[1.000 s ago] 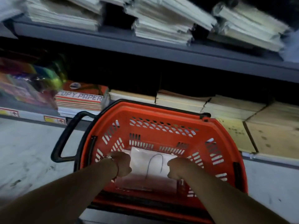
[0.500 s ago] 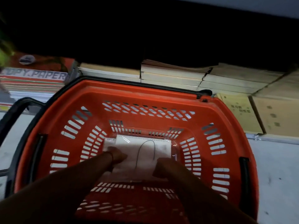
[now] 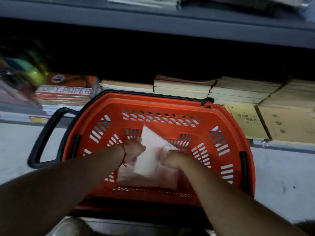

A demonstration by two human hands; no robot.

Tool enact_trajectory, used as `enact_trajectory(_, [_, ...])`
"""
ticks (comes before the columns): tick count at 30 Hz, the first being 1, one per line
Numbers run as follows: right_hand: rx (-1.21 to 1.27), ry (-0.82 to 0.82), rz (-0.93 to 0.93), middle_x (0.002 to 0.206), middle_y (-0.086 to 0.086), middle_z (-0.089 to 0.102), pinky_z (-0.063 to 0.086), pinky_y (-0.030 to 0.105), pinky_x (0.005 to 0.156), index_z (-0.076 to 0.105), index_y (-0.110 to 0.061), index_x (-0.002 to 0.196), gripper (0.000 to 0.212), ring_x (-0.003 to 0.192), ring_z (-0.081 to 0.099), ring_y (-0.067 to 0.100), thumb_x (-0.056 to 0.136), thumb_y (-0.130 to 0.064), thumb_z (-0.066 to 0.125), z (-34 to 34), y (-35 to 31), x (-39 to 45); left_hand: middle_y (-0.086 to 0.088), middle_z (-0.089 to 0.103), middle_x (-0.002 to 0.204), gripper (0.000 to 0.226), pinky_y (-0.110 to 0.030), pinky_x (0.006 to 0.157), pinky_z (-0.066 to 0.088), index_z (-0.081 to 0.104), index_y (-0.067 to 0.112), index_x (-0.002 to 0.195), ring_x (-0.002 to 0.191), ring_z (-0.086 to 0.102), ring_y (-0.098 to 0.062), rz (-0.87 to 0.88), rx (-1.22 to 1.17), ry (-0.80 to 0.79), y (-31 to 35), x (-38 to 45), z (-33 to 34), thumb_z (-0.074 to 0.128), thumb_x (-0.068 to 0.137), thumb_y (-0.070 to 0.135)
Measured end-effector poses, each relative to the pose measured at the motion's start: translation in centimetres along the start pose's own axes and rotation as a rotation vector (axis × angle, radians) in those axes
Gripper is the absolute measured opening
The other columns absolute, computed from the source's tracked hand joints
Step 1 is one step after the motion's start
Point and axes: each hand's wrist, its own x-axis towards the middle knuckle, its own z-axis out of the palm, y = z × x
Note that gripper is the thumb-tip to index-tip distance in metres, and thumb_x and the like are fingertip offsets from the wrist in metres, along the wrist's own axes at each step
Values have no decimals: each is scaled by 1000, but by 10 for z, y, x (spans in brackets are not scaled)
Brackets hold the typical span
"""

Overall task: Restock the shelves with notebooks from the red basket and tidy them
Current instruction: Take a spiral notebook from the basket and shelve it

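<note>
The red basket (image 3: 226, 120) stands on the floor before the low shelf. Inside it lies a pale plastic-wrapped notebook pack (image 3: 150, 160), tilted with its far corner raised off the basket floor. My left hand (image 3: 133, 151) grips the pack's left edge and my right hand (image 3: 172, 159) grips its right side, both with curled fingers. More pale wrapped material (image 3: 129, 178) lies beneath, on the basket bottom. Stacked notebooks (image 3: 184, 87) fill the bottom shelf behind the basket.
The basket's black handle (image 3: 44, 137) sticks out to the left. Copy paper reams (image 3: 64, 96) sit at the shelf's left, brown-covered books (image 3: 286, 123) at its right. A grey upper shelf (image 3: 153, 23) overhangs. Pale floor (image 3: 281, 176) lies on both sides.
The pack has lifted from lying flat on the basket bottom to a tilted position, its far corner up. Both hands rose with it, and the view has tipped back up toward the shelves.
</note>
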Motion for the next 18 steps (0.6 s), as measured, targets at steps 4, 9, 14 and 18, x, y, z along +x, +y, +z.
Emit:
enact_trajectory(4, [14, 130, -22, 137, 13, 55, 40, 24, 78, 51, -5, 135, 47, 119, 57, 27, 95, -30, 56, -32, -4, -37, -10, 59, 99, 39, -32, 74, 52, 57, 0, 131, 87, 57, -25, 151, 101, 159, 8, -54, -61, 57, 100, 23])
enact_trajectory(9, [469, 234, -27, 143, 19, 50, 44, 37, 98, 48, -3, 139, 55, 127, 52, 34, 94, -30, 63, -61, -2, -100, -24, 68, 118, 28, -37, 70, 58, 57, 2, 127, 96, 67, -34, 339, -336, 32, -6, -142, -127, 50, 103, 14])
enact_trajectory(14, [982, 30, -236, 118, 10, 71, 50, 45, 100, 61, -14, 124, 32, 113, 65, 28, 96, -30, 60, -82, -8, -150, -12, 72, 119, 28, -47, 91, 55, 58, 17, 128, 108, 70, -32, 492, -513, 58, -14, -208, -152, 45, 105, 24])
enact_trajectory(18, [1104, 111, -510, 110, 10, 74, 59, 42, 83, 64, -10, 119, 23, 101, 72, 25, 98, -8, 55, -85, -28, -185, -5, 74, 115, 25, -41, 74, 60, 60, 24, 123, 102, 73, -25, 523, -660, 182, -24, -226, -149, 42, 106, 25])
